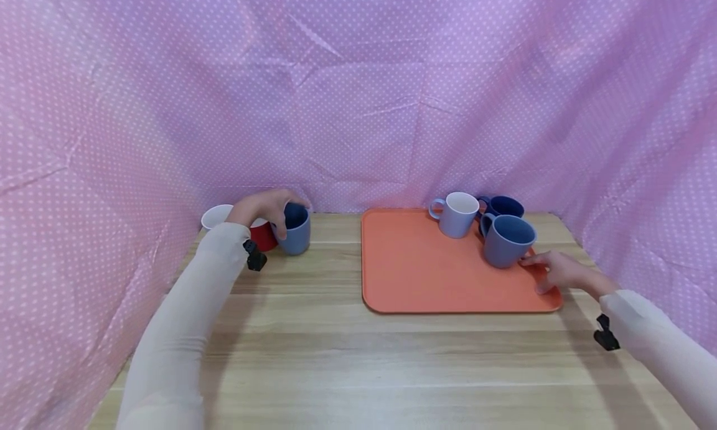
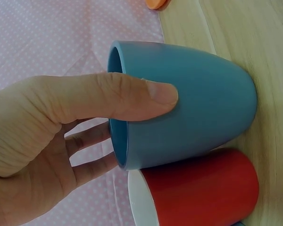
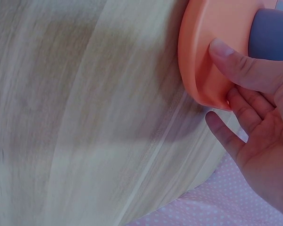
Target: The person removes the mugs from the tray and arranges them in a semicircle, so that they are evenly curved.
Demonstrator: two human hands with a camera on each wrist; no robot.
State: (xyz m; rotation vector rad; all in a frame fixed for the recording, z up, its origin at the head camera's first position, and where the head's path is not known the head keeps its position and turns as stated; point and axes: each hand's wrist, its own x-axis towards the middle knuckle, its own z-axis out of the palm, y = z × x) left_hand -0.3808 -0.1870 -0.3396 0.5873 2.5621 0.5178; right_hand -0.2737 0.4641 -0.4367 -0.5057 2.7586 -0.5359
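At the back left of the table, my left hand grips a blue-grey cup from above. In the left wrist view, the thumb lies along the cup's outer wall and the other fingers are partly hidden behind its rim. A red cup with a white inside sits right beside it. My right hand rests at the right edge of an orange tray, fingers loosely spread. The right wrist view has its thumb over the tray. Beside the fingertips stands a blue-grey mug.
A pale mug and a dark blue mug stand toward the tray's back right. Another white-lined cup is at the far left, partly behind my left wrist. Pink dotted cloth hangs behind the wooden table.
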